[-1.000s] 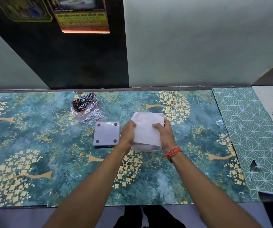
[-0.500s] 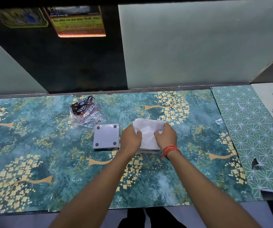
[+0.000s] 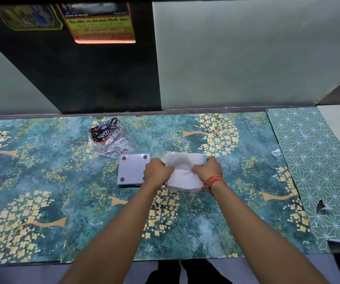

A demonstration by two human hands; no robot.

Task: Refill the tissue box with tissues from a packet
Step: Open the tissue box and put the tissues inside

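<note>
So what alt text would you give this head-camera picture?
Two bare hands, left hand and right hand, press a white stack of tissues down on a teal floral tabletop. Beside it lie a grey square panel with four round pads and a crumpled clear plastic packet.

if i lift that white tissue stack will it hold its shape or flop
The white tissue stack probably flops: it already creases where both hands pinch it. Likely very light; loose sheets may slide apart.
</note>
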